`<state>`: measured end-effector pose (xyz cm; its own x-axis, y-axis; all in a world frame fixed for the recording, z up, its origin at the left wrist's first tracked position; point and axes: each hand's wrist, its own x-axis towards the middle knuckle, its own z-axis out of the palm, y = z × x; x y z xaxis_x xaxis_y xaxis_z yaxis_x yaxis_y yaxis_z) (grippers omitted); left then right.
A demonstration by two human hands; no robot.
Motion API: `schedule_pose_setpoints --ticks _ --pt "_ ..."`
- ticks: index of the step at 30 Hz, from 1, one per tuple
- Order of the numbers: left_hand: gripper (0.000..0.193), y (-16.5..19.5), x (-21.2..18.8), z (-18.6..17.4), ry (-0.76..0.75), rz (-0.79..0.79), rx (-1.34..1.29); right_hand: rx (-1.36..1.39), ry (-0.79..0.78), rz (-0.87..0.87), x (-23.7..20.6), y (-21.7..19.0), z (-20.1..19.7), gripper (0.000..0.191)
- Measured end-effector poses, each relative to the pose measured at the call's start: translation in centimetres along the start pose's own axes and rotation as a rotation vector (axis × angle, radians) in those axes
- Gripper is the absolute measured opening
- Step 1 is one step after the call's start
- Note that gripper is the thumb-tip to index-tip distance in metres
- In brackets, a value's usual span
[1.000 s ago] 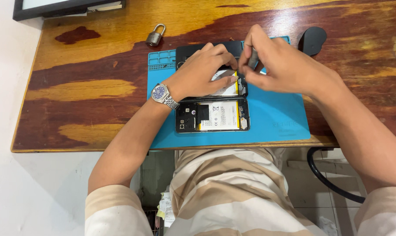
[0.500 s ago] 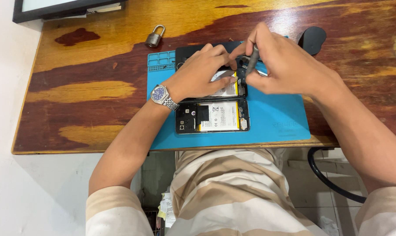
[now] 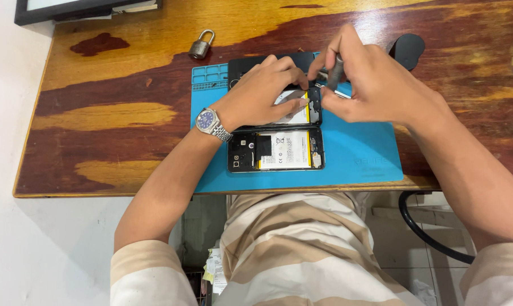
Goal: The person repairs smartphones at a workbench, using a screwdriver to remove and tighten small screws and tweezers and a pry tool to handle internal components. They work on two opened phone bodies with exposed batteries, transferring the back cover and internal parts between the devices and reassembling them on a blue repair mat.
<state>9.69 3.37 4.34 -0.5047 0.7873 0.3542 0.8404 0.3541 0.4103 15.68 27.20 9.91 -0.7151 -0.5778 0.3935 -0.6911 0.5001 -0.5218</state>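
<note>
On the blue mat (image 3: 369,153), the left hand (image 3: 262,96) lies flat on an open phone (image 3: 312,110) to pin it, while the right hand (image 3: 375,85) pinches a thin grey tool (image 3: 335,72) at its far right end. Holding the phone firm and the tool steady seems best. Nearer lies another open phone (image 3: 276,150); the mat's little trays (image 3: 211,73) look empty.

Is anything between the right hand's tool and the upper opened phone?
Nothing visible. The right hand holds a thin tool right at the upper phone's right end, while the left hand lies across the phone's left part, clear of that end.
</note>
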Motion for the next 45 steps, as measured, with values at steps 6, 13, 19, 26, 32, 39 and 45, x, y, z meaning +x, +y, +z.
schedule_pose_setpoints --ticks 6,13,19,26,32,39,45 --pt "0.029 0.1 0.0 -0.1 -0.015 -0.009 -0.015 0.053 -0.031 -0.029 0.0 0.0 0.1 0.043" --pt "0.028 0.1 0.0 -0.1 -0.017 -0.010 -0.015 0.043 -0.063 -0.038 0.1 -0.2 0.5 0.042" --pt "0.028 0.2 0.1 -0.2 -0.025 -0.018 -0.021 0.021 -0.067 -0.032 0.2 -0.4 0.5 0.042" --pt "0.029 0.2 0.2 -0.2 -0.032 -0.020 -0.015 0.013 -0.100 0.072 0.2 -0.6 0.4 0.041" --pt "0.031 0.2 0.1 -0.2 -0.030 -0.018 -0.006 0.014 -0.085 0.059 0.2 -0.6 0.4 0.040" --pt "0.029 0.3 0.2 -0.1 -0.031 -0.023 -0.016 -0.045 -0.102 0.133 0.3 -1.0 0.5 0.040" --pt "0.029 0.1 0.1 -0.1 -0.032 -0.025 0.004 0.021 -0.143 0.042 0.2 -1.3 0.2 0.037"
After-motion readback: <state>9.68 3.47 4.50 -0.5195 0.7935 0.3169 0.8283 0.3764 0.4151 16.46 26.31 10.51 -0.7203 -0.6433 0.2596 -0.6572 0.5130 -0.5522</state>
